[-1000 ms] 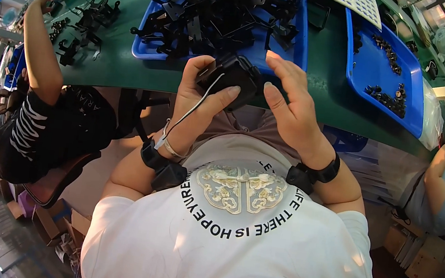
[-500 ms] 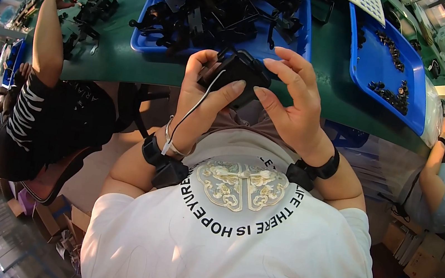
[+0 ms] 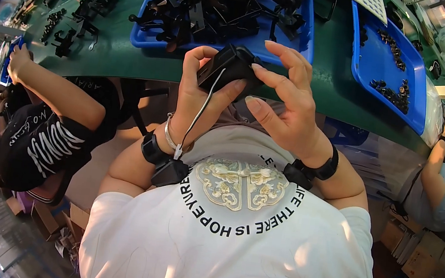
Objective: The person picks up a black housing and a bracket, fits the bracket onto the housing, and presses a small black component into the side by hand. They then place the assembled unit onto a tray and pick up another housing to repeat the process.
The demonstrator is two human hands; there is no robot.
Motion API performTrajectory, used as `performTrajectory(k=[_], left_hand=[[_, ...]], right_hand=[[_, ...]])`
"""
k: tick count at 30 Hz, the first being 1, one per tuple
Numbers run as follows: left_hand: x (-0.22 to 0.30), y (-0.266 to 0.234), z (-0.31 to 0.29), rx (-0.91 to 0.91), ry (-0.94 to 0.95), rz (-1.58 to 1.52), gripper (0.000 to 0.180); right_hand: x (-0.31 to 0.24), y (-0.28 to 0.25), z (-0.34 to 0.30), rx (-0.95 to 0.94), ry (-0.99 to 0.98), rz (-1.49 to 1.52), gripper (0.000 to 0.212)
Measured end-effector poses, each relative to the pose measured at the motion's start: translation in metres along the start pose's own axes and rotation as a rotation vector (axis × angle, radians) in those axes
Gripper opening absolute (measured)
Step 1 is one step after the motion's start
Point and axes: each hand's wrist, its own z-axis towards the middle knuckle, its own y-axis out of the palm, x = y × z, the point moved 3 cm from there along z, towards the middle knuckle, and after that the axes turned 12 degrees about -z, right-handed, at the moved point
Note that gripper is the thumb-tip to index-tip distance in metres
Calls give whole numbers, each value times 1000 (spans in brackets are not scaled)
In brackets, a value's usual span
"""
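Green workshop bench (image 3: 331, 69), far blue tray (image 3: 148, 42); left hand (image 3: 201, 94) grips a boxy black device (image 3: 231, 64); right hand (image 3: 292, 103), half-open, perhaps touches it.

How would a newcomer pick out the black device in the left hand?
Find the green table, then the middle blue tray heaped with dark brackets. Below it in the picture, the left hand grips the boxy black device. Unlike the thin brackets, it is a bulky block with a white cord over it.
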Motion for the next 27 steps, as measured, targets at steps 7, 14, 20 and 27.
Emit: performTrajectory(k=[7, 14, 20, 27], left_hand=[[7, -1, -1, -1, -49, -223, 52], [1, -1, 0, -8, 54, -145, 52], [-2, 1, 3, -24, 161, 15, 53], [-1, -7, 6, -32, 286, 121, 54]], right_hand=[[13, -1, -3, -16, 66, 255, 44], [4, 5, -5, -84, 30, 13, 50], [-4, -5, -3, 3, -85, -81, 56], [9, 7, -12, -101, 25, 66, 60]])
